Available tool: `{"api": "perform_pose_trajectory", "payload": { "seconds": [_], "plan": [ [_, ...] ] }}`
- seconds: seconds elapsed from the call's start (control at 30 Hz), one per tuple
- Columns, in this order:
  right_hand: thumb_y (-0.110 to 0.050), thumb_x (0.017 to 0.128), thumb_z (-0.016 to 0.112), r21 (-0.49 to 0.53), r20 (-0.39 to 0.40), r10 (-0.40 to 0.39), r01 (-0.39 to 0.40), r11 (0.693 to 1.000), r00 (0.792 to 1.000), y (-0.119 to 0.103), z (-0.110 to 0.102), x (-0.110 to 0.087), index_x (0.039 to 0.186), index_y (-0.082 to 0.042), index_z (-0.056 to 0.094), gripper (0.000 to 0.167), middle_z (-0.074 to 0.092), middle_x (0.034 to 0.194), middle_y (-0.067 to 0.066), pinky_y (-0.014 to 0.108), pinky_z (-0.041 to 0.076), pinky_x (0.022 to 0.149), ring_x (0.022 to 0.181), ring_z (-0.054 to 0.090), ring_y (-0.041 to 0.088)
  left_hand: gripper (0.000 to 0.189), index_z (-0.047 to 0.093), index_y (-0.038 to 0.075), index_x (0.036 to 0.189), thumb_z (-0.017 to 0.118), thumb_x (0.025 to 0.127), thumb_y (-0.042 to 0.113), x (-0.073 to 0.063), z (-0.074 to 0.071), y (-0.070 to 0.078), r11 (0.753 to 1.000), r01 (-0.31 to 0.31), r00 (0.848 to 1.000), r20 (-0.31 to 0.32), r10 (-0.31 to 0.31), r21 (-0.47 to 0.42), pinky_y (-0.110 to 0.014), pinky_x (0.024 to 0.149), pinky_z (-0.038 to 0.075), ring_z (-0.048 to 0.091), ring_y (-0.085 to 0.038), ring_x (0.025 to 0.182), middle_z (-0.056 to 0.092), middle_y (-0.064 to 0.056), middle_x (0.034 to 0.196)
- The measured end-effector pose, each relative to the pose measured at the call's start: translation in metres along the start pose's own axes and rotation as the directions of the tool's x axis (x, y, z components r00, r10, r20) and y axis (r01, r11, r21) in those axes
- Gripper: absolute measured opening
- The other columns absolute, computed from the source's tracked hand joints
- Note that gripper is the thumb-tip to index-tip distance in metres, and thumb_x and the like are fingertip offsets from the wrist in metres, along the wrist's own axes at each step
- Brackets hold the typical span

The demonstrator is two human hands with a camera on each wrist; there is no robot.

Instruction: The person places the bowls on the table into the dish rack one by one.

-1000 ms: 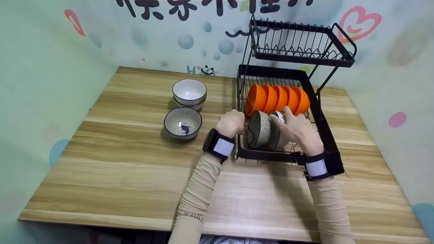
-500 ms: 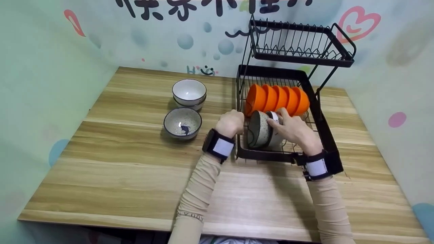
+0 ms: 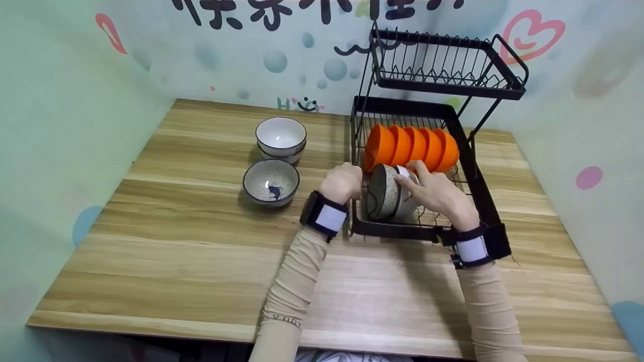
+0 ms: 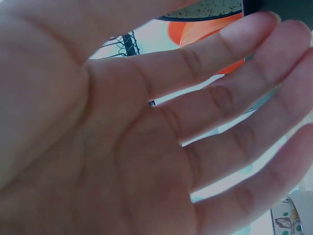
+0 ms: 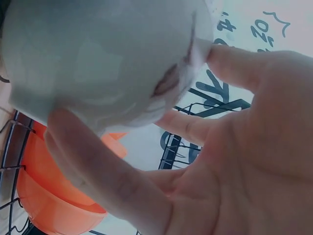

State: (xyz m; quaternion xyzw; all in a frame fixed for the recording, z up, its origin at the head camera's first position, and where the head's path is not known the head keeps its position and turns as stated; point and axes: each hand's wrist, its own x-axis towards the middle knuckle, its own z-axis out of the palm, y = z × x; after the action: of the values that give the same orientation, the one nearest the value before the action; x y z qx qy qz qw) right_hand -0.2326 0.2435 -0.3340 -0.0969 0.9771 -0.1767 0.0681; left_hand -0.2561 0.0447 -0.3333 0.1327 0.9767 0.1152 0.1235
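Observation:
My right hand (image 3: 438,193) holds a white bowl (image 3: 407,203) on its edge in the lower tier of a black dish rack (image 3: 390,231). In the right wrist view its thumb and fingers reach round the smooth outside of the bowl, which carries a dark painted mark. Directly left of it, a speckled grey bowl (image 3: 391,191) stands on edge, overlapping it in the head view. My left hand (image 3: 343,182) is at the rack's left side, beside the speckled bowl. In the left wrist view its fingers (image 4: 215,103) are extended and slightly spread, holding nothing.
Several orange bowls (image 3: 382,146) stand in a row behind, in the same tier. The rack's upper tier (image 3: 448,88) rises at the back. Left of the rack, a speckled bowl (image 3: 271,181) sits in front of two stacked white bowls (image 3: 280,134) on the wooden table (image 3: 176,241).
My right hand has shifted slightly left with the white bowl, bringing it up close to the speckled bowl in the rack. The left hand has stayed where it was.

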Motion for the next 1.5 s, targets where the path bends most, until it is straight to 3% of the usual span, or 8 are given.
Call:
{"api": "perform_pose_trajectory", "payload": {
  "seconds": [0.4,0.57,0.8,1.03,1.23,1.37,1.5],
  "plan": [
    [-0.055,0.097,0.037,-0.001,-0.002,-0.015,0.015,1.0,1.0,0.0,-0.003,-0.003,0.139,-0.009,0.035,0.063,0.06,0.112,0.033,0.053,0.045,0.087,0.101,0.06,0.044,0.031,0.068,0.008,0.113,0.065,0.083,0.015,-0.001,-0.001,-0.001,1.0,-0.002,1.0,0.006,0.002,0.001,-0.04,0.086,0.055,0.066,-0.024,0.105,0.066,-0.01,0.12],
    [-0.053,0.097,0.038,-0.014,-0.03,-0.01,0.01,1.0,1.0,0.001,-0.006,-0.006,0.133,-0.01,0.04,0.056,0.061,0.109,0.029,0.052,0.045,0.083,0.1,0.06,0.041,0.029,0.068,0.008,0.113,0.061,0.086,0.014,-0.001,-0.002,-0.002,0.999,0.029,0.999,0.015,-0.029,-0.035,-0.041,0.087,0.055,0.065,-0.025,0.107,0.065,-0.009,0.122],
    [-0.052,0.098,0.037,-0.034,-0.051,-0.026,0.024,0.999,0.998,0.0,-0.008,-0.008,0.13,-0.008,0.043,0.055,0.061,0.1,0.024,0.05,0.045,0.08,0.095,0.059,0.038,0.029,0.067,0.009,0.115,0.054,0.09,0.012,0.0,-0.005,-0.01,0.997,0.075,0.995,-0.062,-0.075,0.003,-0.042,0.087,0.054,0.065,-0.028,0.109,0.065,-0.011,0.123],
    [-0.053,0.098,0.037,-0.023,-0.047,-0.025,0.024,0.999,0.999,0.0,-0.009,-0.009,0.132,-0.008,0.042,0.057,0.061,0.102,0.023,0.049,0.045,0.081,0.095,0.059,0.036,0.028,0.068,0.01,0.113,0.061,0.086,0.013,-0.001,-0.013,-0.033,0.967,0.256,0.958,-0.13,-0.255,-0.011,-0.039,0.087,0.053,0.065,-0.027,0.108,0.067,-0.009,0.12],
    [-0.055,0.097,0.035,-0.019,-0.034,-0.013,0.012,1.0,0.999,0.002,-0.008,-0.008,0.133,-0.009,0.041,0.058,0.061,0.102,0.021,0.047,0.045,0.08,0.093,0.059,0.035,0.03,0.063,0.005,0.118,0.055,0.09,0.01,-0.004,-0.018,-0.057,0.922,0.365,0.916,-0.126,-0.38,-0.126,-0.039,0.087,0.053,0.063,-0.028,0.111,0.064,-0.013,0.124],
    [-0.055,0.097,0.035,-0.01,-0.032,-0.012,0.012,1.0,0.999,0.003,-0.009,-0.008,0.133,-0.009,0.041,0.058,0.061,0.106,0.022,0.05,0.045,0.083,0.097,0.058,0.036,0.03,0.064,0.003,0.117,0.05,0.091,0.008,-0.005,-0.017,-0.07,0.896,0.4,0.896,-0.124,-0.427,-0.193,-0.041,0.083,0.054,0.064,-0.029,0.11,0.065,-0.014,0.123],
    [-0.053,0.098,0.035,-0.012,-0.042,-0.021,0.021,1.0,0.999,0.003,-0.01,-0.009,0.132,-0.008,0.042,0.057,0.061,0.107,0.024,0.052,0.045,0.086,0.1,0.059,0.038,0.032,0.065,0.003,0.117,0.047,0.091,0.008,-0.006,-0.015,-0.076,0.896,0.396,0.895,-0.135,-0.426,-0.204,-0.044,0.083,0.055,0.063,-0.031,0.111,0.064,-0.015,0.123]
  ]
}}
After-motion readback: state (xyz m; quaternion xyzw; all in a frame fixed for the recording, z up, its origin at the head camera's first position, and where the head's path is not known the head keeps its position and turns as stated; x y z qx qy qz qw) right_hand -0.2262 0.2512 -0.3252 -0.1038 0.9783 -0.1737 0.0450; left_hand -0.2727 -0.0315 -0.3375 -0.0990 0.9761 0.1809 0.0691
